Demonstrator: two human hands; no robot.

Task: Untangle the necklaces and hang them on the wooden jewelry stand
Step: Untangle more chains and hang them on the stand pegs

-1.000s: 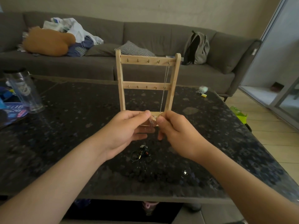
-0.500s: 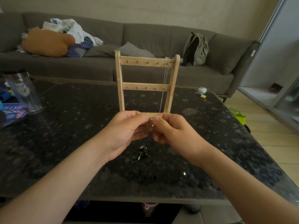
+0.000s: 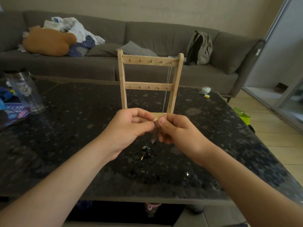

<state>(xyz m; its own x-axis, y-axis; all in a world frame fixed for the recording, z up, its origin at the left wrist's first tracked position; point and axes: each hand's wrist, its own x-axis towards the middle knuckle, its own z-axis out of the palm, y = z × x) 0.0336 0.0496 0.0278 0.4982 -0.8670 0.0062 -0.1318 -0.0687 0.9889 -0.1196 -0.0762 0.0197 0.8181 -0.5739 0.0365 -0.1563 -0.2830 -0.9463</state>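
Observation:
A wooden jewelry stand with two peg rails stands upright on the dark stone table. A thin silver chain hangs from the rightmost peg of the top rail down to my fingers. My left hand and my right hand meet in front of the stand's base, both pinching the chain's lower end. A clear crystal pendant dangles between them. A dark tangle of necklaces lies on the table just below my hands.
A clear tumbler and blue packaging sit at the table's left. Small items lie at the far right. A grey sofa with clothes, cushions and a backpack runs behind. A green object is on the floor right.
My hands have stayed together at the stand's base, with the fingers shifting on the chain. The crystal pendant now hangs visibly below my fingertips.

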